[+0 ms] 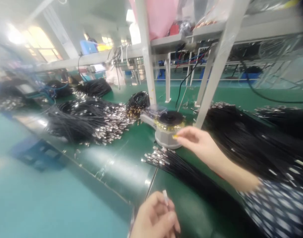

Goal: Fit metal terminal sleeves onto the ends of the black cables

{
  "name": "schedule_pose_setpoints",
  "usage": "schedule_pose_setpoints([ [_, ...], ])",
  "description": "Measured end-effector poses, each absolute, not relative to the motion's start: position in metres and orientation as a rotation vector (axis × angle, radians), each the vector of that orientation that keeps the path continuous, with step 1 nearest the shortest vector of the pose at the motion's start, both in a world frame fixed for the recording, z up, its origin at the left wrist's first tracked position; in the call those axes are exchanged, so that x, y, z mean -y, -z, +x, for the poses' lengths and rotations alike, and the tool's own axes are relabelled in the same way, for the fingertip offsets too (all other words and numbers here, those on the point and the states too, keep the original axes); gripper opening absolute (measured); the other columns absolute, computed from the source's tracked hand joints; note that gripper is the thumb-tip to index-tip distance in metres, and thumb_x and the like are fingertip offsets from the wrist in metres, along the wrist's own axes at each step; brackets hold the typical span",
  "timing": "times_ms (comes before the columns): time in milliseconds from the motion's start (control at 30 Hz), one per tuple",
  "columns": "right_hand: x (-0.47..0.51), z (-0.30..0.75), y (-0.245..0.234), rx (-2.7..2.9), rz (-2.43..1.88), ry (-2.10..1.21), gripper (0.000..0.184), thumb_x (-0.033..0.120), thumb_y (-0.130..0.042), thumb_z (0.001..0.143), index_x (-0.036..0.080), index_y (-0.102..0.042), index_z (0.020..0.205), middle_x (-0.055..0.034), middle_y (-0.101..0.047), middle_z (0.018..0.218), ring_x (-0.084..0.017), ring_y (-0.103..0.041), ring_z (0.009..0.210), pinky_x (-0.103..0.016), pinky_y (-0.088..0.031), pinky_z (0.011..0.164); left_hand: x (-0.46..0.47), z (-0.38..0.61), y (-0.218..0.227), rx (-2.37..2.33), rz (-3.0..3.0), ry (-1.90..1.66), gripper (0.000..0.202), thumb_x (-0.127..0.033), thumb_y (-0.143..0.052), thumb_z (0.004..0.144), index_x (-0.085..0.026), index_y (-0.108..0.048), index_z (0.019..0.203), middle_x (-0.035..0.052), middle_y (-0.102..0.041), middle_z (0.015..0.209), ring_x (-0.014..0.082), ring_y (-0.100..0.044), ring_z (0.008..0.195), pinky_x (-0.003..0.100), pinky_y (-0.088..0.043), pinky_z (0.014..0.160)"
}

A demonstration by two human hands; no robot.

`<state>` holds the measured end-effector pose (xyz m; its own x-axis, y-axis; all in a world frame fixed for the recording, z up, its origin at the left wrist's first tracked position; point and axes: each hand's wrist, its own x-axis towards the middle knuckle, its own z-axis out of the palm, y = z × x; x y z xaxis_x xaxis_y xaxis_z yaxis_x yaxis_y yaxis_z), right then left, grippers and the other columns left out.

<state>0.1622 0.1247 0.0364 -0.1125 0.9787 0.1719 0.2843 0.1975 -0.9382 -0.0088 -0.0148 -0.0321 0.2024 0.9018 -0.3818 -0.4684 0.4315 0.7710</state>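
Note:
My left hand [157, 216] is closed at the bottom of the view around a cable with a silvery metal connector [165, 195] pointing up between the fingers. Farther up and to the right, my right hand [199, 143] pinches a small yellow piece of tape [175, 136] between thumb and fingertips. Just beyond it stands a round grey tape dispenser [166, 138] with a black top and yellow tabs around its rim. Between both hands lies a bundle of black cables [183, 168], its metal connector ends facing left. The cable below my left fingers is mostly hidden.
A large pile of black cables [77, 115] with shiny ends lies to the left on the green table [114, 165]. More black cables [230, 138] cover the right side. White shelf posts [217, 62] rise behind the dispenser. A person in light clothing [114, 74] is in the background.

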Motion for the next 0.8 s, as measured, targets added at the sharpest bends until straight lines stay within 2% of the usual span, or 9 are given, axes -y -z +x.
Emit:
schedule_pose_setpoints([
  [33, -0.105, 0.161, -0.030, 1.592, -1.218, -1.102, 0.010, 0.030, -0.070, 0.077, 0.021, -0.069, 0.080, -0.0035, -0.074, 0.085, -0.022, -0.068, 0.082, -0.033, -0.052, 0.079, 0.016, -0.009, 0.033, -0.929, 0.556, -1.007, 0.048, -0.046, -0.087, 0.059, -0.016, -0.054, 0.076, -0.0001, -0.066, 0.057, 0.0038, -0.049, 0.037, 0.013, -0.033, 0.038],
  [100, -0.069, 0.163, -0.016, 1.417, -1.179, -1.538, 0.018, 0.039, -0.072, 0.076, 0.021, -0.070, 0.078, -0.0055, -0.075, 0.098, -0.024, -0.067, 0.095, -0.034, -0.051, 0.084, 0.018, -0.010, 0.035, -0.922, 0.561, -0.977, 0.047, -0.045, -0.086, 0.061, -0.016, -0.053, 0.075, 0.0007, -0.067, 0.059, 0.0043, -0.050, 0.034, 0.014, -0.038, 0.037],
  [200, -0.031, 0.165, 0.002, 1.212, -1.193, -1.786, 0.023, 0.042, -0.077, 0.071, 0.021, -0.069, 0.068, -0.0073, -0.072, 0.109, -0.026, -0.064, 0.105, -0.036, -0.048, 0.092, 0.022, -0.008, 0.039, -0.912, 0.582, -0.955, 0.043, -0.044, -0.084, 0.065, -0.014, -0.055, 0.074, 0.0016, -0.067, 0.060, 0.0068, -0.056, 0.036, 0.015, -0.042, 0.036],
  [467, -0.008, 0.156, 0.012, 1.154, -1.215, -1.712, 0.026, 0.044, -0.078, 0.070, 0.022, -0.069, 0.061, -0.0087, -0.070, 0.098, -0.030, -0.057, 0.112, -0.041, -0.039, 0.101, 0.028, 0.001, 0.039, -0.884, 0.559, -0.946, 0.036, -0.037, -0.082, 0.070, -0.015, -0.054, 0.074, 0.0012, -0.067, 0.059, 0.0077, -0.056, 0.035, 0.016, -0.045, 0.036],
  [667, -0.006, 0.154, 0.010, 1.209, -1.222, -1.658, 0.025, 0.042, -0.077, 0.070, 0.021, -0.069, 0.060, -0.0094, -0.067, 0.102, -0.030, -0.058, 0.110, -0.043, -0.038, 0.102, 0.028, 0.000, 0.036, -0.858, 0.555, -0.950, 0.036, -0.035, -0.081, 0.070, -0.016, -0.051, 0.074, 0.0009, -0.068, 0.059, 0.0079, -0.056, 0.036, 0.016, -0.046, 0.036],
  [800, -0.005, 0.155, 0.009, 1.228, -1.234, -1.654, 0.024, 0.041, -0.077, 0.070, 0.021, -0.068, 0.059, -0.0100, -0.067, 0.103, -0.032, -0.054, 0.116, -0.045, -0.035, 0.104, 0.030, 0.000, 0.032, -0.893, 0.566, -0.928, 0.033, -0.034, -0.080, 0.073, -0.016, -0.052, 0.074, 0.0013, -0.068, 0.060, 0.0087, -0.058, 0.038, 0.017, -0.047, 0.038],
])
